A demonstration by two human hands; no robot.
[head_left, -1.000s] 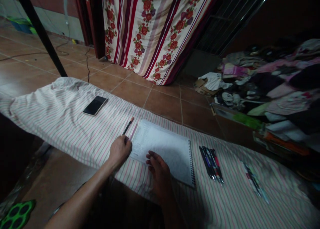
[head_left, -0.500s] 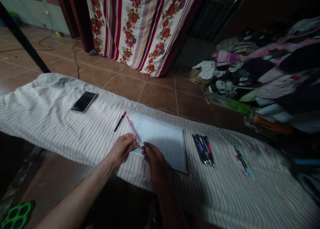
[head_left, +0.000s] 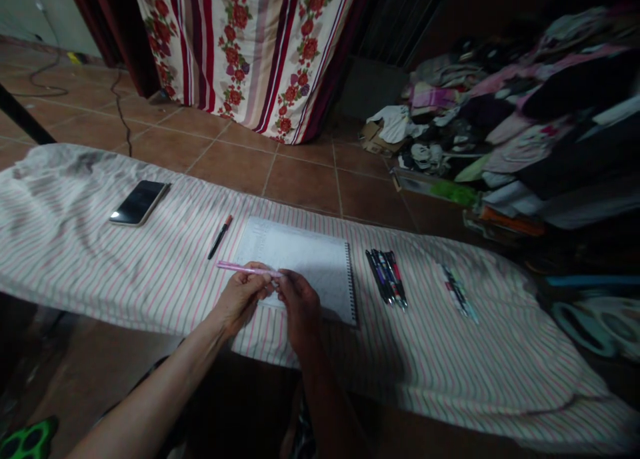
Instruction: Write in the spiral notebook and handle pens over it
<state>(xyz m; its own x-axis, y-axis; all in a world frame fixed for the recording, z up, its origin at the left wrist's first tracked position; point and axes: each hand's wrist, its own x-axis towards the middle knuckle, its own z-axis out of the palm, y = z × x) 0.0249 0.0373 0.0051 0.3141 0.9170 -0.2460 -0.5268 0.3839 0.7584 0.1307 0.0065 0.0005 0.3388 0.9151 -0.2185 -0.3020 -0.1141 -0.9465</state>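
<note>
**Over a striped cloth, two hands meet on a pink pen**

Above the near edge of the striped cloth (head_left: pixel 90 259), the left hand (head_left: pixel 241 297) and the right hand (head_left: pixel 299 305) both pinch a pink pen (head_left: pixel 245 269), held level with its free end pointing left. Just behind the hands a spiral notebook (head_left: pixel 305 259) lies open. A dark pen with a red tip (head_left: pixel 220 237) rests just left of it, a bundle of pens (head_left: pixel 386 277) to its right, and a few more pens (head_left: pixel 457 292) farther along. A dark phone (head_left: pixel 139 202) lies face up, well to the left.

Judging by the grip, a sharp pull could send a cap or the pen off the cloth's edge onto the tiled floor (head_left: pixel 310 185). The notebook's faint markings are too blurred to read; no brand shows on pens or phone.
</note>
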